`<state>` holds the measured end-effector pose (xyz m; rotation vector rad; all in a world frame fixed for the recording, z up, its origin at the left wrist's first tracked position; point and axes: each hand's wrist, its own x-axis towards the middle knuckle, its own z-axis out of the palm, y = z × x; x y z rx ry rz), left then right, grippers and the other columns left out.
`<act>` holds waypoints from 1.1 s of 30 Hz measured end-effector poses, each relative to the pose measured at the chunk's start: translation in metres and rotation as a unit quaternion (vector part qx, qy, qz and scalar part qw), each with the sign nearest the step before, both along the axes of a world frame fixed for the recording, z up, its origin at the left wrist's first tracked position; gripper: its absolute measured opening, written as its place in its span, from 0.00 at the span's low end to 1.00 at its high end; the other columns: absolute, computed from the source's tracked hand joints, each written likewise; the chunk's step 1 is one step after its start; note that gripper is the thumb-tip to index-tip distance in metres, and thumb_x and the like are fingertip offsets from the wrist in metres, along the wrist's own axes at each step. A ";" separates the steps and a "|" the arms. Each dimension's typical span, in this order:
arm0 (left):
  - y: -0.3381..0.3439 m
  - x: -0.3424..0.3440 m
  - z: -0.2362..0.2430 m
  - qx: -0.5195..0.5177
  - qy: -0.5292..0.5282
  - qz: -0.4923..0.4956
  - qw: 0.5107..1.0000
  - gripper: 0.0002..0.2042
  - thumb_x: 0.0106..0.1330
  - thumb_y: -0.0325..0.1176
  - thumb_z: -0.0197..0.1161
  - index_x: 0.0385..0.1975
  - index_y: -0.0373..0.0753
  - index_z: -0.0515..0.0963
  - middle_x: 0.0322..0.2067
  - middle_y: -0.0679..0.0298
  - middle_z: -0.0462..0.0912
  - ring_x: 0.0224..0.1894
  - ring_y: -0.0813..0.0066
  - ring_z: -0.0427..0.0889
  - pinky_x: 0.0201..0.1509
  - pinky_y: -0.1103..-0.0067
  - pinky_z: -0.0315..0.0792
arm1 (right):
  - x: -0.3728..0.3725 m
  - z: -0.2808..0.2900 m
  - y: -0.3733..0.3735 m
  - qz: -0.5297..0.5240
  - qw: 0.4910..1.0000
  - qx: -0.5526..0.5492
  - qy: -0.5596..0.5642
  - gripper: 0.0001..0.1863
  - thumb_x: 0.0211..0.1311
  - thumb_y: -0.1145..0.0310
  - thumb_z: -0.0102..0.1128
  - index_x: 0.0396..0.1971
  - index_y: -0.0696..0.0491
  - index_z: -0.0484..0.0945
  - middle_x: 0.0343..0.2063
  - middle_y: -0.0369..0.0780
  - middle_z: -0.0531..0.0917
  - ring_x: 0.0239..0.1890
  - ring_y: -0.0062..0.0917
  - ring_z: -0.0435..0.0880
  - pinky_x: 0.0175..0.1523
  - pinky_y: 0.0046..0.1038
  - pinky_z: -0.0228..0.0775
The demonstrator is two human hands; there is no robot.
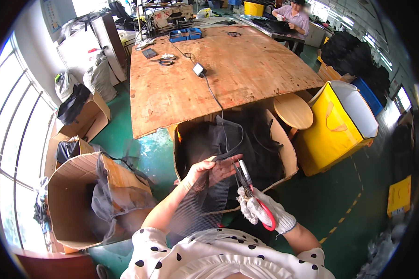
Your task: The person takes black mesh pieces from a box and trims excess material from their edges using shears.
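Observation:
My bare left hand (198, 173) pinches the edge of a piece of black mesh fabric (201, 202), which drapes down in front of my body. A dark band or strip runs along the pinched edge. My right hand (274, 215), in a white knitted glove, is closed round a pair of red-handled scissors (266, 215). Their blades point up, close to the mesh edge and just right of my left fingers; whether they touch it I cannot tell. Beneath both hands stands an open cardboard box (287, 156) holding more black mesh pieces (260, 144).
A wooden table (228, 65) spreads ahead, with a cable and a small adapter (199, 69) on it. A round stool (293, 111) and a yellow insulated bag (328, 125) stand at right. Another carton (70, 186) sits at left. A person (295, 21) works at the far right.

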<state>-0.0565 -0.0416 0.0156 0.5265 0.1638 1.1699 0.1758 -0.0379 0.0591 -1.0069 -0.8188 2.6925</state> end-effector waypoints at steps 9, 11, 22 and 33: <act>0.001 0.005 -0.018 -0.046 -0.011 0.001 0.999 0.33 0.52 0.35 0.56 0.57 0.23 0.58 0.61 0.41 0.56 0.64 0.48 0.56 0.70 0.62 0.42 | -0.008 -0.011 0.014 0.013 0.994 0.108 0.024 0.20 0.57 0.50 0.58 0.40 0.46 0.66 0.20 0.31 0.73 0.15 0.15 0.72 0.14 0.15 0.63; 0.002 0.005 -0.016 -0.037 -0.003 -0.016 0.999 0.32 0.52 0.35 0.56 0.56 0.24 0.59 0.61 0.41 0.56 0.64 0.49 0.56 0.69 0.62 0.42 | -0.010 -0.013 0.020 0.015 0.996 0.082 0.026 0.20 0.57 0.49 0.57 0.40 0.48 0.66 0.18 0.31 0.72 0.13 0.15 0.70 0.13 0.16 0.62; 0.011 -0.004 -0.005 -0.036 0.082 0.020 0.996 0.31 0.53 0.37 0.59 0.57 0.30 0.62 0.59 0.51 0.64 0.60 0.57 0.65 0.66 0.65 0.54 | -0.019 -0.018 0.038 -0.040 0.988 0.149 0.033 0.16 0.61 0.54 0.53 0.35 0.53 0.68 0.11 0.33 0.69 0.06 0.19 0.67 0.08 0.21 0.60; 0.027 0.020 0.022 0.205 0.515 0.125 0.823 0.20 0.65 0.32 0.49 0.56 0.31 0.64 0.63 0.57 0.56 0.61 0.64 0.64 0.62 0.74 0.58 | -0.034 0.002 0.052 -0.201 0.807 0.546 -0.106 0.22 0.50 0.77 0.57 0.47 0.53 0.66 0.26 0.33 0.70 0.15 0.17 0.71 0.19 0.20 0.67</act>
